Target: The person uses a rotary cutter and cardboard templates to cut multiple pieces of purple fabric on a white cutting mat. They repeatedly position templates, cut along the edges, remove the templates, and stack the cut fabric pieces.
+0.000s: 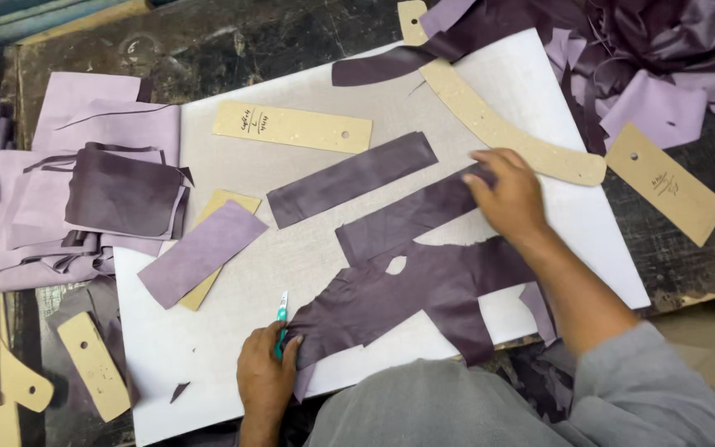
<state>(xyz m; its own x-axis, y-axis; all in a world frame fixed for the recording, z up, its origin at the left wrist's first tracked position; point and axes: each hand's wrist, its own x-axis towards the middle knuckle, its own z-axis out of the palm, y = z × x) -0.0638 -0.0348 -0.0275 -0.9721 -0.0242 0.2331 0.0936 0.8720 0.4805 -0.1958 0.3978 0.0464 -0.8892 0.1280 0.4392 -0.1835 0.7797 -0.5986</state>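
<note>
Purple leather piece (424, 290) under both hands; cardboard templates (291, 127) lie around, seemingly clear.

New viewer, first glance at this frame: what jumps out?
The big ragged piece of dark purple leather sprawled across the white cutting board, pinned by the right hand at its upper end. Next, the left hand gripping a green-handled knife at the leather's lower left edge. A curved tan cardboard template lies top right.

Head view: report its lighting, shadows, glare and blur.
Head view: even, soft light; faint shadows beneath the right hand and left hand; mild sheen on the purple scrap pile, none on the white cutting board; focus is sharp, with slight softness toward the frame's edges.
</note>
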